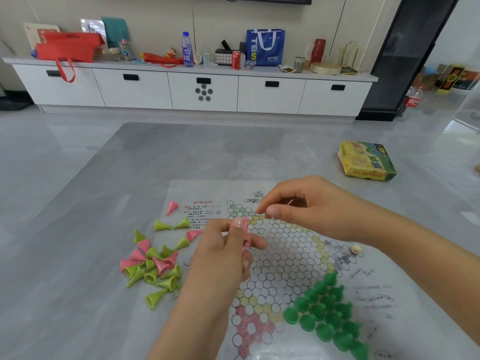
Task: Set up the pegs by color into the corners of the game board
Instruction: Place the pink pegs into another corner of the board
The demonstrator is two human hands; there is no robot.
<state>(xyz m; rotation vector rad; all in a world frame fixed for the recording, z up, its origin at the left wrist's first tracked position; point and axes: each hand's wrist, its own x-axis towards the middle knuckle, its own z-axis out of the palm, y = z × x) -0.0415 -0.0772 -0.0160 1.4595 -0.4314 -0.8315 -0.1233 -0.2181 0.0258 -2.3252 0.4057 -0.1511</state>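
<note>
— Where are the loose pegs?
— The pink and lime pegs [153, 266] lie heaped just off the game board's [285, 245] left edge. Above the board, the left hand [223, 253] pinches a pink peg [245, 236].
— And right of that?
— The right hand [301, 206] pinches something thin and pink; dark green pegs [327, 315] fill the board's near-right corner.

A long white drawer cabinet [181, 89] is set against the far beige wall [161, 19] — a dark glass cabinet [407, 55] at far right — above glossy grey floor [39, 152].
</note>
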